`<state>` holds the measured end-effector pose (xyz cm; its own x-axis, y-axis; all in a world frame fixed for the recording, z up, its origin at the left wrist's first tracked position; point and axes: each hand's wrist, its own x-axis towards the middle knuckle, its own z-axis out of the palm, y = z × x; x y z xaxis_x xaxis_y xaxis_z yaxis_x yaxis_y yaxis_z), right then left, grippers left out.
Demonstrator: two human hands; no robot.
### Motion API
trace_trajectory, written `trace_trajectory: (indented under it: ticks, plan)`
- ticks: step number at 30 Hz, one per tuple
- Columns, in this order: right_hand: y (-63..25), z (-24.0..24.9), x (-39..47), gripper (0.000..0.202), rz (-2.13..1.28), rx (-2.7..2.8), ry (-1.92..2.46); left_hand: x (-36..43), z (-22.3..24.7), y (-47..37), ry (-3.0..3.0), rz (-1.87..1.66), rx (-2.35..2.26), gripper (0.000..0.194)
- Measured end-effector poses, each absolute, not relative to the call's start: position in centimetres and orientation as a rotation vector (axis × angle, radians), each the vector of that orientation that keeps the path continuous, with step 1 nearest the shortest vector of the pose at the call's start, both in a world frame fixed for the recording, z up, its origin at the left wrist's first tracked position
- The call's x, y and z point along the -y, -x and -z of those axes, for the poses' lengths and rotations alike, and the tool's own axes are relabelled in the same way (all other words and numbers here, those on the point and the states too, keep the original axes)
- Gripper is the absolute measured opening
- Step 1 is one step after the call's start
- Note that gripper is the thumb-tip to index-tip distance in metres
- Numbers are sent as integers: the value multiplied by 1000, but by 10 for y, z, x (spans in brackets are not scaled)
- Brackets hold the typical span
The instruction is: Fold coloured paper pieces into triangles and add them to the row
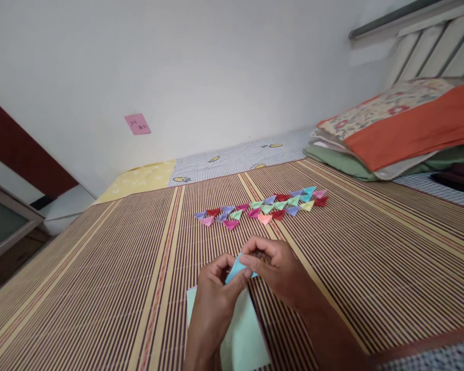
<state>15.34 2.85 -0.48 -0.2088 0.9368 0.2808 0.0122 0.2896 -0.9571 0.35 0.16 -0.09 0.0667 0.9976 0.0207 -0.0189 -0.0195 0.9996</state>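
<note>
At lower centre, left hand (218, 298) and right hand (279, 267) both pinch blue paper (236, 267), probably for folding. Next, firm creasing seems needed; some edges are hidden.

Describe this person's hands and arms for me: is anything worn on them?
Two human hands, without gloves: the left hand and the right hand. The right forearm shows no sleeve, watch or bracelet. Little of the left forearm is in view. I see no rings, though some fingers are partly hidden.
</note>
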Motion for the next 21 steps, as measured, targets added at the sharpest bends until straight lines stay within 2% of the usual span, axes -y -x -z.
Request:
trace_trajectory:
  ticks: [1, 5, 9, 21]
  plan:
    - [-152, 7, -29, 7, -1134, 1473, 906, -2, 2, -4, -1215, -1213, -1122, 23]
    - [-145, 13, -31, 22, -1260, 1242, 871, -3, 5, -5, -1038, -1378, -1107, 25]
    - [-135, 12, -29, 20, -1388, 1170, 846, -4, 7, -9, -911, -1502, -1106, 26]
    - [-131, 8, -25, 22, -1304, 1093, 805, -3, 7, -20, -751, -1538, -972, 20]
